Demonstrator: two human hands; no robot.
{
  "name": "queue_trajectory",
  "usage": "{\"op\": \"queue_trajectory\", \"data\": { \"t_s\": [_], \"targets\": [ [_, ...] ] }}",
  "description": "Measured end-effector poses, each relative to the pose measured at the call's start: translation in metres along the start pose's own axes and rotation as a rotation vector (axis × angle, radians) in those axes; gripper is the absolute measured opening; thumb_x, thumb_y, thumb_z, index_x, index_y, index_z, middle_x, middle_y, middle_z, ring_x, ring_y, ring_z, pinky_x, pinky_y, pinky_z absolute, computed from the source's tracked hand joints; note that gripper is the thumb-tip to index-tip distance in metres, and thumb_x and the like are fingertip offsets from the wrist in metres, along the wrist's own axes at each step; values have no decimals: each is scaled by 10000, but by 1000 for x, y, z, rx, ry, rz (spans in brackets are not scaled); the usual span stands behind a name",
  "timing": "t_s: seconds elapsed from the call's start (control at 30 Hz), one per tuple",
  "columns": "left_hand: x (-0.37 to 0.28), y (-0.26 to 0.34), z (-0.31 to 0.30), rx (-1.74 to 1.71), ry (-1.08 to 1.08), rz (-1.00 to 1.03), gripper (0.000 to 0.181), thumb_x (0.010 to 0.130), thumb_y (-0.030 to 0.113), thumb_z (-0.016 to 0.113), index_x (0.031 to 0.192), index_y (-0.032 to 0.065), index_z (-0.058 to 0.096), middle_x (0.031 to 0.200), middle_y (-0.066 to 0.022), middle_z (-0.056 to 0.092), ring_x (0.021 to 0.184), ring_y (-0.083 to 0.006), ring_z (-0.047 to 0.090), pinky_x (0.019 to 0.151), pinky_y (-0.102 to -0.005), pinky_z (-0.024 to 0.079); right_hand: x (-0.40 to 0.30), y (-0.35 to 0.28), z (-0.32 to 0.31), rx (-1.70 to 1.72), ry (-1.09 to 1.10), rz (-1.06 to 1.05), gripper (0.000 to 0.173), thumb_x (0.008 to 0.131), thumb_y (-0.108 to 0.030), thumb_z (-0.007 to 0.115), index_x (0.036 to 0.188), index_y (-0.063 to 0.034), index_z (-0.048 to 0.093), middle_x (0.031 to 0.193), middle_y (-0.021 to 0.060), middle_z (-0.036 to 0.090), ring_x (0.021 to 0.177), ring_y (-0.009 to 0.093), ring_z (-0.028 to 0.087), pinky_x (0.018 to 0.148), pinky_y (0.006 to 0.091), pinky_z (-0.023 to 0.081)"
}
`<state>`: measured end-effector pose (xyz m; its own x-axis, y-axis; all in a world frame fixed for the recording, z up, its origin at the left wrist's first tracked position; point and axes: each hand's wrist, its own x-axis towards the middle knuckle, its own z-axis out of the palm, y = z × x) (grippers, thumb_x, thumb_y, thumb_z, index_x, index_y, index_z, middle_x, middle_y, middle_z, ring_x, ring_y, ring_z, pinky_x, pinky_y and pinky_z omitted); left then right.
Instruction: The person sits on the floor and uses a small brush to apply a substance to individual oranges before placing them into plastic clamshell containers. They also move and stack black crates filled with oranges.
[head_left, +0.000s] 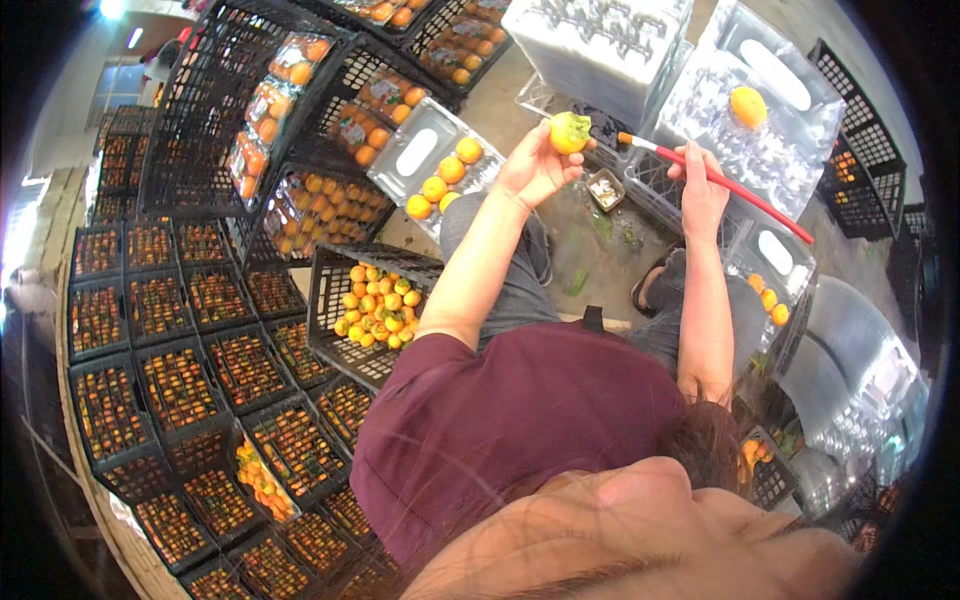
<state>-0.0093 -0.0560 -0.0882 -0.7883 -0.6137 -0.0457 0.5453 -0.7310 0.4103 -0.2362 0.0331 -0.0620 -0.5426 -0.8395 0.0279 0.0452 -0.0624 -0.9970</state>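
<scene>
My left hand (534, 166) grips a yellow-orange persimmon (562, 136), its green calyx turned to the right. In my right hand (703, 191) is a slim brush with a red handle (757, 201). Its orange-brown tip points left at the persimmon, with a small gap between them. Below the brush tip, a small square container (605, 190) holds pale bits. A single persimmon (748, 107) rests on a clear plastic tray (757, 64) to the right. Left of my left arm, several persimmons (451, 169) sit in another clear tray (390, 142).
Loose persimmons (381, 304) fill part of a tilted black crate (326, 300) at my left. Many crates of fruit (244, 367) are stacked beyond. Clear trays (600, 52) form a tall stack ahead. At right stand another tray with persimmons (769, 298) and clear plastic pieces (847, 352).
</scene>
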Motion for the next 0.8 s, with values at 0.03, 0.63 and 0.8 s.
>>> {"op": "queue_trajectory", "data": {
  "t_s": [0.03, 0.63, 0.8],
  "targets": [
    [1, -2, 0, -9, 14, -2, 442, 904, 350, 419, 1231, 53, 412, 1169, -188, 487, 858, -223, 553, 706, -318, 479, -2, -5, -1, 25, 5, -3, 266, 881, -239, 505, 799, -5, 604, 626, 7, 544, 596, 77, 493, 583, 214, 391],
    [24, -32, 19, 275, 166, -2, 380, 876, 222, 503, 1202, 41, 431, 994, -84, 562, 771, -174, 552, 704, -319, 488, -8, -17, -10, 111, -36, 18, 232, 874, -199, 520, 800, 8, 597, 634, 28, 556, 577, 81, 506, 571, 213, 398],
    [25, -34, 23, 216, 134, -14, 387, 878, 237, 501, 1203, 39, 433, 979, -82, 563, 742, -162, 544, 665, -302, 483, -5, -14, -16, 179, 44, 8, 235, 869, -208, 528, 790, 1, 602, 617, 18, 556, 559, 71, 499, 560, 207, 395]
  ]
}}
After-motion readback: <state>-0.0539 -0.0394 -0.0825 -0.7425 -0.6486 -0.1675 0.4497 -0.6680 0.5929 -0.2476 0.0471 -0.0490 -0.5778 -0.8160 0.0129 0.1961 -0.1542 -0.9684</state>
